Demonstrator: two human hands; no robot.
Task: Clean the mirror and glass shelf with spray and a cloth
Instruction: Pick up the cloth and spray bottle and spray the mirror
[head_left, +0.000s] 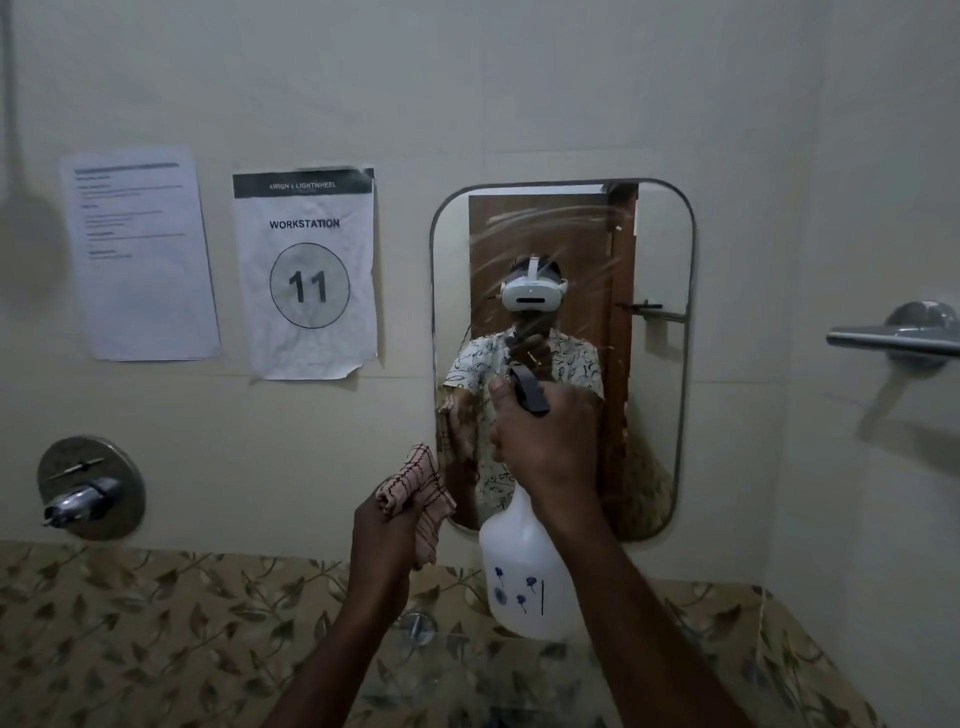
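The mirror, a tall pane with rounded corners fixed to the wall right of centre in the frame, already shows curved wet streaks across its upper part; being glass, it is likely hard, slick and breakable, so it wants even wiping pressure, not knocks from the bottle. No glass shelf can be made out directly. Below it, at lower centre, the spray bottle is a white, translucent plastic one with small blue flowers, held up in front of the mirror's lower edge; it looks light and slightly squashy, and is best taken at the neck under the black trigger. There the right hand is wrapped tight around the neck. Just left of it, the left hand is clamped on a checked cloth, bunched beside the mirror's lower left corner; soft and limp, it can be gripped anywhere and should be folded into a pad for wiping.
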